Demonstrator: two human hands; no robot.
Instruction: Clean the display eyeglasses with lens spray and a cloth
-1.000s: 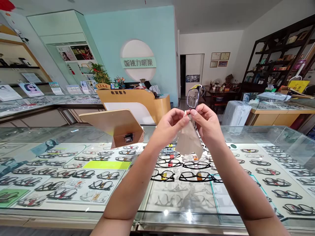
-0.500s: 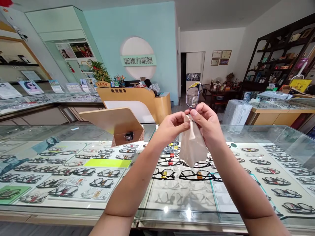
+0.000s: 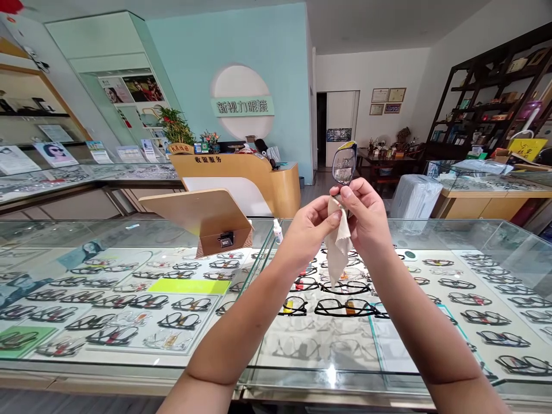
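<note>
A pair of eyeglasses (image 3: 344, 164) is held up in front of me, tilted on end, with one dark-rimmed lens sticking out above my fingers. My right hand (image 3: 366, 214) is closed on the frame, thumb toward me. Pinched in my left hand (image 3: 314, 225) is a beige cleaning cloth (image 3: 338, 256), which wraps the lower part of the glasses and hangs down in folds. The lower lens is hidden behind cloth and fingers. Both hands touch each other above the glass display counter (image 3: 302, 368).
Rows of eyeglasses (image 3: 345, 307) lie inside the display counter. On its top stand a small white bottle (image 3: 278, 231), left of my hands, and a tilted wooden-backed mirror or board (image 3: 194, 215). Beyond are a cashier desk (image 3: 241, 178) and a plastic-wrapped box (image 3: 416, 198).
Both hands and the glasses have shifted slightly right, and the glasses have turned a little. The cloth hangs narrower and more folded. The white bottle has come into view beside my left arm.
</note>
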